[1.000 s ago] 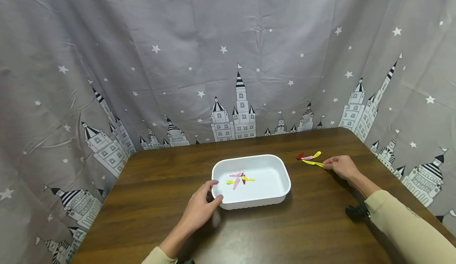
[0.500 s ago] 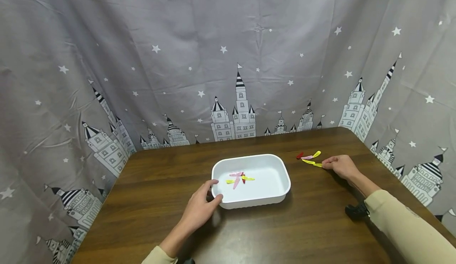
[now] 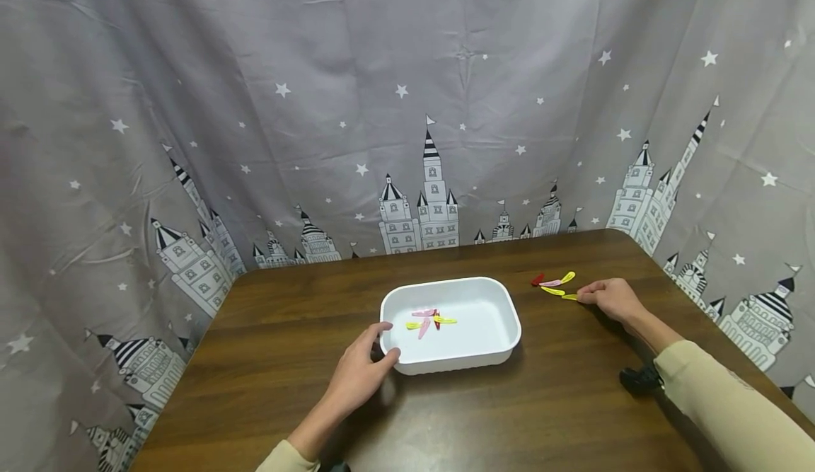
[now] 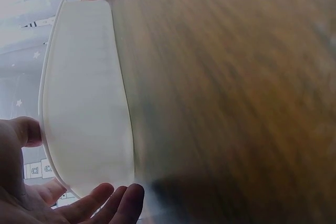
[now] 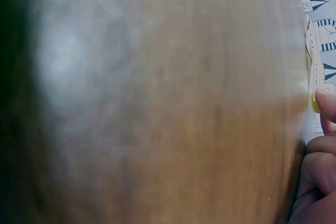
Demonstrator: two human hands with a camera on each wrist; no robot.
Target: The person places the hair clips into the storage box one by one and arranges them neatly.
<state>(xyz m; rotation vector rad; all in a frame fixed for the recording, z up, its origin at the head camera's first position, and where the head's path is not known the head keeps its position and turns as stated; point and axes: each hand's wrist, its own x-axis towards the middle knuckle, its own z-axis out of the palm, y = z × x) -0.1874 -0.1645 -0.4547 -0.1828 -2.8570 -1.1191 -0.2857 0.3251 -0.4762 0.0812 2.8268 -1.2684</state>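
A white plastic tray [image 3: 474,364] sits on the table with several pink, yellow and red hair clips in it. My left hand [image 3: 359,371] holds the tray's near-left corner, thumb and forefinger at the rim, as the left wrist view also shows on the tray wall [image 4: 84,93]. To the tray's right, my right hand [image 3: 614,298] pinches the end of a yellow hair clip [image 3: 569,297] low over the table. Just left of it lie another yellow clip [image 3: 552,291], a pink clip [image 3: 550,284], a red clip [image 3: 538,280] and a further yellow clip [image 3: 568,277].
The brown wooden table [image 3: 286,316] ends at a grey curtain [image 3: 305,104] printed with stars and castles. A black strap piece [image 3: 639,380] shows under the right sleeve [image 3: 726,398].
The yellow clip in my right hand has slid slightly away from the yellow clip beside it, which it overlapped earlier. My left hand and the tray stay in place.
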